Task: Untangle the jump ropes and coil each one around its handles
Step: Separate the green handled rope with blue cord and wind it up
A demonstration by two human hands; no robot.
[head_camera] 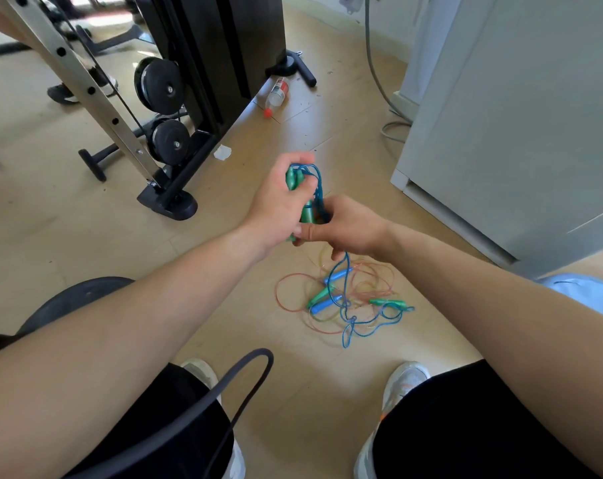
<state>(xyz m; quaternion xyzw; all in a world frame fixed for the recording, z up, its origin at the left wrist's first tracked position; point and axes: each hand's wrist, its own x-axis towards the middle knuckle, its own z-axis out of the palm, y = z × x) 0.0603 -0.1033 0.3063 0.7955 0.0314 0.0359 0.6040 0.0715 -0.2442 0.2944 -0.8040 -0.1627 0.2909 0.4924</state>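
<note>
My left hand (279,198) grips a pair of green handles (305,212) held together upright, with blue rope (319,183) looped over their top. My right hand (345,229) pinches that blue rope just beside the handles' lower part; the strand hangs down from it to the floor. Below lies a tangle (341,299) of blue and thin orange-pink rope with two blue handles (338,274) and green handles (388,301) mixed in.
A black weight machine (203,63) with pulleys stands at the back left, a plastic bottle (277,93) beside its base. A white appliance (521,115) fills the right. A dark band (237,378) loops over my left leg; my shoes (403,378) are on the floor.
</note>
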